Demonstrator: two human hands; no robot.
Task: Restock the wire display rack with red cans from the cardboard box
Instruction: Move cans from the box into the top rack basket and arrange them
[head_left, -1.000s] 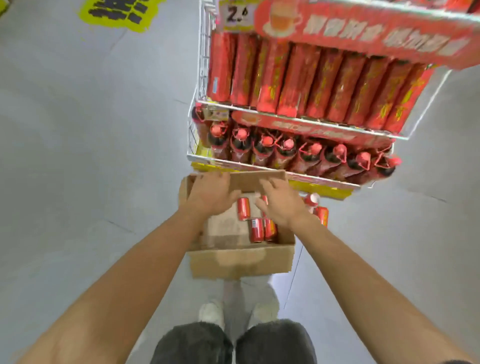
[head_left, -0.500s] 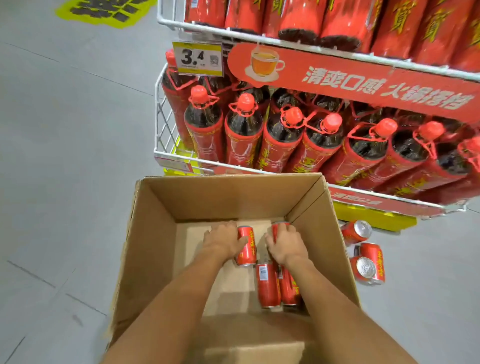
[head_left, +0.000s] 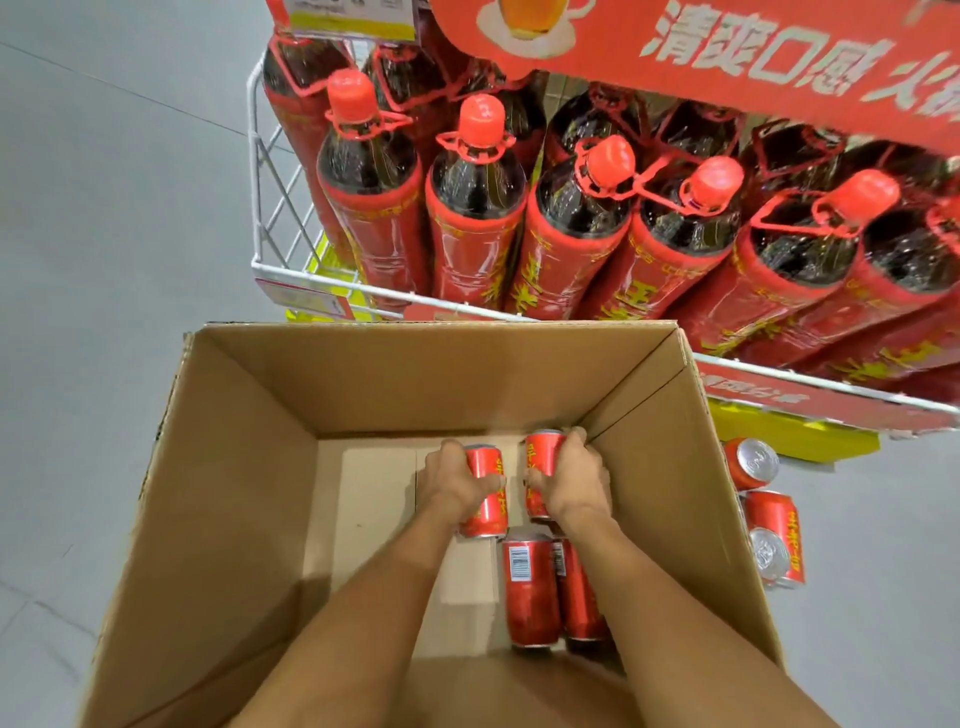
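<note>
Head view: we see both hands down inside the cardboard box (head_left: 239, 467). The left hand (head_left: 457, 486) curls round one red can (head_left: 485, 501). The right hand (head_left: 574, 483) wraps a second can (head_left: 543, 452) just beside it, near the far wall. Two spare cans (head_left: 530, 592) lie side by side nearer us. The wire rack (head_left: 270, 208) stands just behind the box, with red-capped bottles (head_left: 478, 208) on its lower shelf. Loose cans (head_left: 753, 462) lie on the floor right of the box.

floor (head_left: 109, 218): grey, smooth, thin joint lines | light: even | behind: dark bottles (head_left: 475, 208), red caps | red banner (head_left: 737, 57) above
</note>
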